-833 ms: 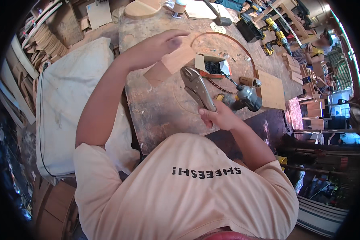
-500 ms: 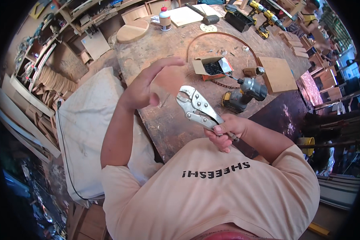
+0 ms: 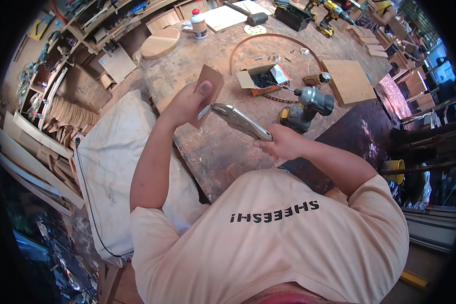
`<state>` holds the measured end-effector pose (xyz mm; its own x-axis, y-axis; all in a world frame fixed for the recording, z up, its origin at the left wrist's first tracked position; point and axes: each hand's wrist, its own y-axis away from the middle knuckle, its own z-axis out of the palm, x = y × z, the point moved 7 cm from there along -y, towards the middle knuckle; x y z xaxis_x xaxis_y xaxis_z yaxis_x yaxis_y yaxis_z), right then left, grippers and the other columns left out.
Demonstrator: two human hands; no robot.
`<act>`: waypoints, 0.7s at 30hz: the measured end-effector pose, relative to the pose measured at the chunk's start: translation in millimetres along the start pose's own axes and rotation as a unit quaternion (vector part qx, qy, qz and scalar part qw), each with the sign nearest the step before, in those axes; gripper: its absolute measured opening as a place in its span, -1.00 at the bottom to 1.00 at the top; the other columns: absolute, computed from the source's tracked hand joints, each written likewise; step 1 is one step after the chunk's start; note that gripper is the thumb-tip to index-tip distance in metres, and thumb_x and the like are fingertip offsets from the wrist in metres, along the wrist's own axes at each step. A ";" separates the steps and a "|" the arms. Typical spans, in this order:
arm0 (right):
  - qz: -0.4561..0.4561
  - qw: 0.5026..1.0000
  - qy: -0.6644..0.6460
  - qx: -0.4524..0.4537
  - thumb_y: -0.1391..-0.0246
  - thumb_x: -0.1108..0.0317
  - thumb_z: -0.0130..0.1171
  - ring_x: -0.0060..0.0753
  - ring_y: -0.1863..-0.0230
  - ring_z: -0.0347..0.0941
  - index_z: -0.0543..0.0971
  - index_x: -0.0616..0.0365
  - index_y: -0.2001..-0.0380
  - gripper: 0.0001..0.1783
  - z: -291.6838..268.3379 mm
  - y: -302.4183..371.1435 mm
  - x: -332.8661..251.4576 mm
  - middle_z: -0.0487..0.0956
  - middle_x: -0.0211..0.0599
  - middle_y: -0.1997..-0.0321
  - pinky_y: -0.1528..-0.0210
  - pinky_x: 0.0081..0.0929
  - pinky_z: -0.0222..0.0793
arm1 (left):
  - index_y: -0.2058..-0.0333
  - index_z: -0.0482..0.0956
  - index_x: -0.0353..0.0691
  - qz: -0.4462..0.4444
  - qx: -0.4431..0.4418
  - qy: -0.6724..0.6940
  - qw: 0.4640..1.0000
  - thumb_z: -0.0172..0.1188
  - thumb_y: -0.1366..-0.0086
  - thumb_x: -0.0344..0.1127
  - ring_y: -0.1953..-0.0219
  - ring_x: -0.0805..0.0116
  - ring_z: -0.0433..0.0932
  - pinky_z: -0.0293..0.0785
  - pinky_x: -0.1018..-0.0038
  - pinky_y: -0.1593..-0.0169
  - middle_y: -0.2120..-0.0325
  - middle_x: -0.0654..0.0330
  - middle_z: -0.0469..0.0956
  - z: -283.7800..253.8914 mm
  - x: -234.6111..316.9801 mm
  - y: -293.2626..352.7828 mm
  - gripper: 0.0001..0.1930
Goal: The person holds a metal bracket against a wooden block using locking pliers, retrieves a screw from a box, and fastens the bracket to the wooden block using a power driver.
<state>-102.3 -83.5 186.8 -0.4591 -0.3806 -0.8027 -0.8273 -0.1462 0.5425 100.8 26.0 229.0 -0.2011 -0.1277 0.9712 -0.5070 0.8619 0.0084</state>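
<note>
My left hand (image 3: 183,105) is closed around a flat, brown rectangular board (image 3: 213,77), its thumb lying across the face. In my right hand (image 3: 285,141) is a pair of silver locking pliers (image 3: 242,121), gripped by the handles. The jaws reach the board's lower edge beside my left fingers; whether they clamp it I cannot tell. Beyond my right hand, a cordless impact driver (image 3: 315,101) stands on the workbench (image 3: 213,157). Next to it sits an opened box (image 3: 265,81) of dark screws.
A thin curved strip (image 3: 276,36) loops behind the screw box. Right of it lies a wooden board (image 3: 348,81). Farther back are a bottle (image 3: 199,25), a mallet (image 3: 257,19), a round wooden disc (image 3: 160,43) and drills (image 3: 333,15). Pale cloth (image 3: 119,147) covers something at left.
My left hand was open beside a blurred brown shape; now it grips the board. The locking pliers have turned edge-on and moved up and left, their jaws now at the board.
</note>
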 end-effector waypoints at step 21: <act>-0.029 0.849 -0.450 -0.277 -0.21 0.12 0.16 -0.57 0.64 0.28 0.36 0.16 0.33 -0.67 31.1 18.1 -1.3 0.26 -0.49 0.61 0.52 -0.39 0.47 | -0.11 0.36 -0.36 0.279 0.040 0.043 0.958 -0.03 -0.07 0.55 -0.05 0.23 0.46 0.31 0.22 -0.18 0.03 0.07 0.48 7.1 2.2 26.2 0.00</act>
<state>-126.8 -57.2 189.9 -0.6911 0.4561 -0.5607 -0.6915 -0.6431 0.3292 81.2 44.8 229.7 -0.3915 0.3863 0.8352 -0.4039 0.7434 -0.5332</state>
